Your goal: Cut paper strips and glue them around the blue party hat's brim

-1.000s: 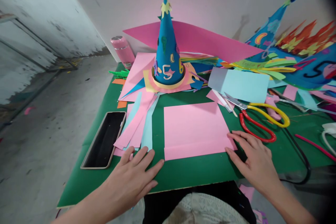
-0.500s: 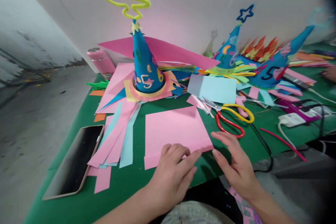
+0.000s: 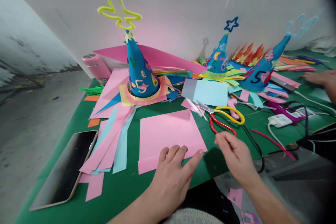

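A pink paper sheet (image 3: 169, 131) lies on the green table, with a narrow fold along its near edge. My left hand (image 3: 174, 175) rests on that folded edge, fingers spread, the index fingertip near the sheet's right corner. Off the sheet to the right, my right hand (image 3: 233, 154) is closed with its fingers curled, and a shadow lies on the table below it. I see nothing between those fingers. Just beyond them lie scissors (image 3: 223, 117) with one red and one yellow handle; whether the fingers touch the red handle I cannot tell.
Decorated blue cone hats (image 3: 141, 73) stand behind. Pink and pale blue strips (image 3: 112, 143) and a phone (image 3: 65, 168) lie left. A light blue sheet (image 3: 210, 92), glue gun (image 3: 233, 108) and power strip (image 3: 287, 112) are rightward. Another person's hand (image 3: 319, 77) is at far right.
My right hand has left the sheet's right corner, moved up toward the scissors and gone from open to closed. My left hand stays on the folded edge. The view has shifted slightly.
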The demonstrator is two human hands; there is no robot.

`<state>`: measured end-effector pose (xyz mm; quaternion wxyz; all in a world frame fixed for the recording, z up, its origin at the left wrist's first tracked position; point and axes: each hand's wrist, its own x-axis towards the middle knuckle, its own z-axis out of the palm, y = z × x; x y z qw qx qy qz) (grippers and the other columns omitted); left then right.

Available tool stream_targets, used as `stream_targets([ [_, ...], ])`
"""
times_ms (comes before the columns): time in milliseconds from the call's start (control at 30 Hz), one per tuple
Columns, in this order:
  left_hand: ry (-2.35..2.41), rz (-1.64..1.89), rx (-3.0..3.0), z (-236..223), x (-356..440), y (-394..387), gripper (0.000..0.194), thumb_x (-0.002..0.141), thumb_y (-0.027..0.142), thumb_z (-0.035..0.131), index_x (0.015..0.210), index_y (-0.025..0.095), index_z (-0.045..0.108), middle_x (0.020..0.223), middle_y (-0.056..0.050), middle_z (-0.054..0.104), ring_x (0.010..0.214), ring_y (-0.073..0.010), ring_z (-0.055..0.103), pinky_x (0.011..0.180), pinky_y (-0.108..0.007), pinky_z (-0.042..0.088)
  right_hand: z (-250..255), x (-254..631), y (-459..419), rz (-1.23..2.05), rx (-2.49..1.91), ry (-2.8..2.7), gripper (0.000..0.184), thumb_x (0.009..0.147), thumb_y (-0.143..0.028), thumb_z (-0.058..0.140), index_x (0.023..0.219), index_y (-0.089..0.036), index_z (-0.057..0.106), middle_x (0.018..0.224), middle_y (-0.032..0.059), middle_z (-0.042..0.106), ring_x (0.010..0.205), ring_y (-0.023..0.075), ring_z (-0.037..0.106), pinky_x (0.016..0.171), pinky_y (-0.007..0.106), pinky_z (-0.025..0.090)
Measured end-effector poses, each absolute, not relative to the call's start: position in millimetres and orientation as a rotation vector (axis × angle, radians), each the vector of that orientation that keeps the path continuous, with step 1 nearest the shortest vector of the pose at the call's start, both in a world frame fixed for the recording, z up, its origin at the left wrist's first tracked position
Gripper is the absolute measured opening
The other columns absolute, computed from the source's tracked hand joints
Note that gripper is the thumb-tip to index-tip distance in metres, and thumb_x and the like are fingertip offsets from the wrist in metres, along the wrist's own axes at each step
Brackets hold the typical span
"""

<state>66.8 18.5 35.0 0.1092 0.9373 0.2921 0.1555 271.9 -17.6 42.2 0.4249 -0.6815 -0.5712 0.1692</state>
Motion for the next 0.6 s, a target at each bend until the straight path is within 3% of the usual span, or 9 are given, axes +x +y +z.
stream_targets([
  [133, 0.858, 0.494, 2.798, 27.4, 66.2, 26.0, 0.04, 0.094, 0.019, 0.031, 0.133, 0.019, 0.041, 0.131, -0.011, 0.05, 0.122, -0.0262, 0.041, 0.097, -0.046, 0.03, 36.1, 320.3, -22.6, 0.169, -1.862, -1.395, 0.035, 0.089, -0.039, 0.044, 0.058, -0.022, 0.037, 0.049, -0.0057, 0.033, 0.044, 0.01, 0.035, 0.044, 0.023, 0.032],
  [167, 0.843, 0.469, 2.816, 25.6, 66.8, 31.0, 0.039, 0.095, 0.021, 0.03, 0.132, 0.017, 0.043, 0.134, -0.01, 0.049, 0.125, -0.0252, 0.039, 0.1, -0.046, 0.028, 33.3, 331.6, -21.3, 0.133, -1.892, -1.42, 0.031, 0.087, -0.039, 0.048, 0.061, -0.022, 0.042, 0.052, -0.0047, 0.04, 0.046, 0.0107, 0.04, 0.046, 0.023, 0.036],
  [233, 0.818, 0.36, 2.858, 23.1, 68.5, 43.2, 0.039, 0.097, 0.025, 0.027, 0.131, 0.016, 0.045, 0.138, -0.01, 0.046, 0.129, -0.0243, 0.037, 0.104, -0.047, 0.024, 25.9, 349.6, -14.3, 0.081, -1.927, -1.502, 0.017, 0.084, -0.038, 0.05, 0.085, -0.021, 0.055, 0.073, 0.0013, 0.059, 0.062, 0.0147, 0.056, 0.056, 0.025, 0.046],
  [267, 0.808, 0.287, 2.871, 22.2, 69.3, 49.4, 0.04, 0.098, 0.027, 0.026, 0.131, 0.015, 0.045, 0.139, -0.01, 0.045, 0.129, -0.0243, 0.037, 0.105, -0.047, 0.024, 21.7, 355.8, -8.9, 0.062, -1.935, -1.56, 0.022, 0.084, -0.036, 0.049, 0.098, -0.02, 0.055, 0.086, 0.0047, 0.064, 0.071, 0.0169, 0.06, 0.062, 0.028, 0.049],
  [333, 0.804, 0.162, 2.872, 21.2, 69.8, 59.4, 0.042, 0.098, 0.032, 0.028, 0.132, 0.015, 0.045, 0.14, -0.01, 0.043, 0.13, -0.0255, 0.037, 0.106, -0.049, 0.025, 13.8, 362.6, 4.0, 0.007, -1.947, -1.679, 0.03, 0.083, -0.031, 0.045, 0.109, -0.019, 0.053, 0.102, 0.0088, 0.064, 0.085, 0.0202, 0.062, 0.072, 0.032, 0.051],
  [467, 0.811, 0.108, 2.85, 19.4, 66.1, 65.4, 0.043, 0.096, 0.038, 0.032, 0.13, 0.016, 0.048, 0.139, -0.012, 0.043, 0.129, -0.0295, 0.037, 0.104, -0.051, 0.029, 7.6, 362.5, 26.9, -0.176, -2.008, -1.839, 0.035, 0.082, -0.026, 0.039, 0.111, -0.016, 0.056, 0.111, 0.0146, 0.061, 0.1, 0.0284, 0.058, 0.081, 0.043, 0.049],
  [600, 0.808, 0.131, 2.793, 18.8, 60.2, 62.6, 0.037, 0.095, 0.038, 0.035, 0.122, 0.019, 0.052, 0.138, -0.011, 0.045, 0.129, -0.0312, 0.036, 0.104, -0.053, 0.027, 10.3, 365.0, 40.1, -0.316, -2.061, -1.964, 0.037, 0.079, -0.025, 0.044, 0.11, -0.012, 0.058, 0.109, 0.0173, 0.062, 0.098, 0.0337, 0.058, 0.081, 0.048, 0.047],
])
